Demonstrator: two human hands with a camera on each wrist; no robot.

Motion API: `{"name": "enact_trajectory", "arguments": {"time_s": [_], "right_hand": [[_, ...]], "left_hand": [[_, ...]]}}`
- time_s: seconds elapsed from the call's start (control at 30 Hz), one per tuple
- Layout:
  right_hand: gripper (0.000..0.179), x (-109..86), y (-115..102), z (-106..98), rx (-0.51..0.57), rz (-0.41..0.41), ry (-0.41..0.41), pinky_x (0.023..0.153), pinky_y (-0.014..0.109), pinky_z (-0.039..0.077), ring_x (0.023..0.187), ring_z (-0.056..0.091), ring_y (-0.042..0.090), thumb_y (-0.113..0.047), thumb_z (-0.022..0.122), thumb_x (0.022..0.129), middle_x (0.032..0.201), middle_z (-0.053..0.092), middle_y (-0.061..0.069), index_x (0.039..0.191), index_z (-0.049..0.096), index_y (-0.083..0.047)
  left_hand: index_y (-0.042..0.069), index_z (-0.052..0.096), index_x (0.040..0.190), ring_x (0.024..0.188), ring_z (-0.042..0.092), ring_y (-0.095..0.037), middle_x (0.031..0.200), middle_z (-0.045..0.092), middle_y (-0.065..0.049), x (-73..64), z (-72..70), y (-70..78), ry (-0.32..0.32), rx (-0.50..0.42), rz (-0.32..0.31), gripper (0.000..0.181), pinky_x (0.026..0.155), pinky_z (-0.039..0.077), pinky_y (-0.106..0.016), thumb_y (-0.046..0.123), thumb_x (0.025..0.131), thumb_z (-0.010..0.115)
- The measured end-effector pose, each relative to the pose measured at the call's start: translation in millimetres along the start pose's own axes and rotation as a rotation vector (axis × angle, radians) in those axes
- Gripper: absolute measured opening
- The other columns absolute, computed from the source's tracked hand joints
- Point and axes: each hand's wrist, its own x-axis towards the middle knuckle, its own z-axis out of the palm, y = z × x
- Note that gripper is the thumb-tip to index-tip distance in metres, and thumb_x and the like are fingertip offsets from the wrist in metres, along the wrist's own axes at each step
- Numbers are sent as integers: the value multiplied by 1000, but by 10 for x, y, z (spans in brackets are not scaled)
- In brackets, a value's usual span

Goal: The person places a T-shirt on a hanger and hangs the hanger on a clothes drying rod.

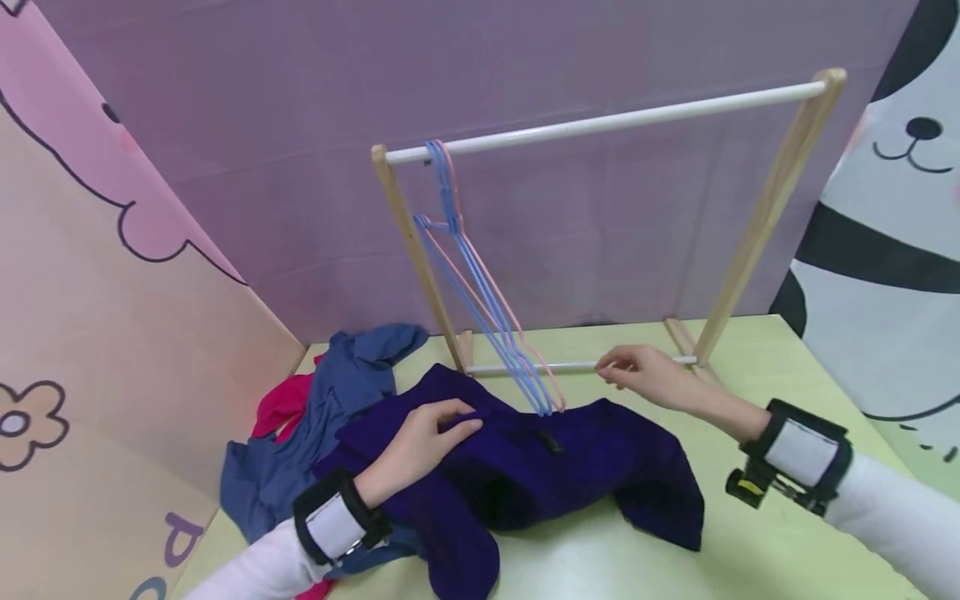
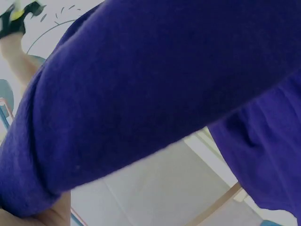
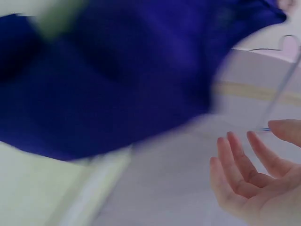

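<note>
A dark purple short-sleeved top [image 1: 570, 475] lies partly raised over the table, a small black label at its neckline. My left hand [image 1: 423, 437] pinches the top near its left shoulder; purple cloth fills most of the left wrist view and hides nearly all of that hand. To the right of the neckline, my right hand [image 1: 652, 377] hovers with loosely bent fingers and nothing in them. The right wrist view shows the same hand [image 3: 258, 188] apart from the cloth. Several blue and pink hangers [image 1: 480, 275] hang just behind the top.
A clothes rack with a white rail [image 1: 630, 121] and wooden legs [image 1: 765, 225] stands at the back of the pale yellow table [image 1: 787, 467]. Blue clothing [image 1: 330, 417] and a red garment [image 1: 283, 404] lie heaped at left. Printed panels flank the table.
</note>
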Motion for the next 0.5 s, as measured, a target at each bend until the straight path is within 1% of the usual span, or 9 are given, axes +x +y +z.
{"name": "enact_trajectory", "arguments": {"time_s": [0.13, 0.23, 0.3, 0.4, 0.5], "right_hand": [[24, 206, -375, -117, 48, -9, 24, 66, 42, 49, 76, 58, 22, -16, 48, 90, 86, 64, 14, 104, 56, 3], [29, 349, -642, -121, 86, -18, 26, 72, 46, 49, 80, 58, 23, -22, 46, 92, 92, 62, 16, 108, 54, 1], [32, 438, -787, -89, 106, -17, 17, 74, 46, 48, 81, 58, 23, -25, 46, 91, 94, 62, 16, 111, 52, 0], [33, 549, -916, -16, 128, -30, 2, 74, 46, 48, 80, 58, 23, -24, 47, 91, 98, 63, 19, 114, 51, 0], [33, 629, -957, 62, 143, -26, 4, 71, 44, 50, 78, 59, 22, -22, 49, 90, 98, 63, 21, 115, 50, 1]], "left_hand": [[18, 62, 90, 86, 57, -11, 91, 65, 0, 1, 10, 17, -20, 5, 23, 11, 78, 48, -43, 25, 85, 57], [18, 63, 90, 84, 57, -10, 90, 65, 1, -10, 8, 11, -20, 8, 27, 11, 77, 48, -42, 26, 85, 58], [18, 63, 89, 83, 56, -9, 89, 65, 1, -20, 2, 1, -16, 11, 28, 11, 76, 49, -42, 27, 84, 58], [19, 63, 89, 80, 56, -8, 88, 65, 3, -33, -6, -14, -15, 16, 31, 11, 72, 49, -40, 27, 84, 58], [20, 63, 88, 78, 56, -7, 87, 65, 4, -43, -8, -25, -20, 21, 39, 11, 70, 50, -38, 28, 84, 57]]}}
